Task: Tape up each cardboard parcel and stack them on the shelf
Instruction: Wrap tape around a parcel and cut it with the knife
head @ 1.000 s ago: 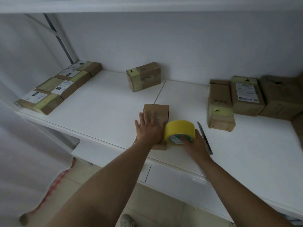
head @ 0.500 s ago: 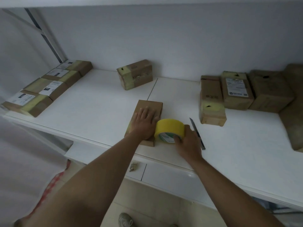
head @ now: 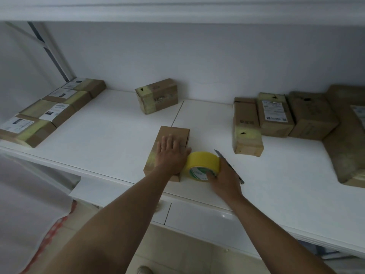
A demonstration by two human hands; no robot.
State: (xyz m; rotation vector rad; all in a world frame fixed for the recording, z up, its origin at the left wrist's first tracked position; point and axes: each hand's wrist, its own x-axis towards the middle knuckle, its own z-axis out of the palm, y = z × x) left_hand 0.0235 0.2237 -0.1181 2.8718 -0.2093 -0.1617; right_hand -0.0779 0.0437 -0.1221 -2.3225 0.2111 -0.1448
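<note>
Parcel (head: pixel 167 153) lies near tabletop (head: pixel 110 139) front edge; left hand (head: pixel 170 155) presses it flat, fingers spread; right hand (head: pixel 223 177) grips yellow tape roll (head: pixel 203 165) beside it. Best to keep parcel pinned, pull tape taut, straight.

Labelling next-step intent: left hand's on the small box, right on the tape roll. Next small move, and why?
Probably pull the yellow tape roll across the small brown cardboard parcel: the left hand lies flat on it, the right hand grips the roll at its near right edge, and most of the top looks bare.
</note>
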